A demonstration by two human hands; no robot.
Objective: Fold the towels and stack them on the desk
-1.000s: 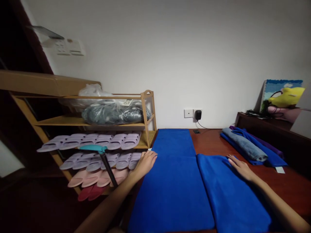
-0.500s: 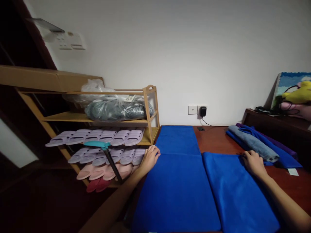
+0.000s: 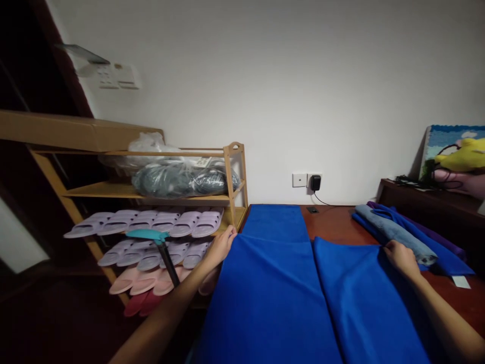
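Observation:
Blue cloth (image 3: 273, 298) lies in broad folded panels over the reddish-brown table (image 3: 331, 227), with a flat part reaching toward the wall. My left hand (image 3: 223, 245) pinches the upper left corner of the near panel, close to the shoe rack. At the upper right corner of the right-hand panel, my right hand (image 3: 401, 257) is closed on the cloth's edge. Creases run from both held corners, and the cloth's top edge looks slightly lifted. Just beyond my right hand lies a rolled grey-blue cloth (image 3: 397, 235) on other blue and purple cloths.
On the left stands a wooden rack (image 3: 231, 202) with lilac slippers (image 3: 182, 222) and plastic-wrapped items (image 3: 182, 179). A turquoise-topped handle (image 3: 147, 234) rises before it. A black plug (image 3: 315, 183) is in the wall. A dark cabinet (image 3: 420, 202) borders the right side.
Both hands have closed on the cloth's corners, and its top edge has risen a little, with new creases. My left hand has shifted slightly left. The view has tilted up a little.

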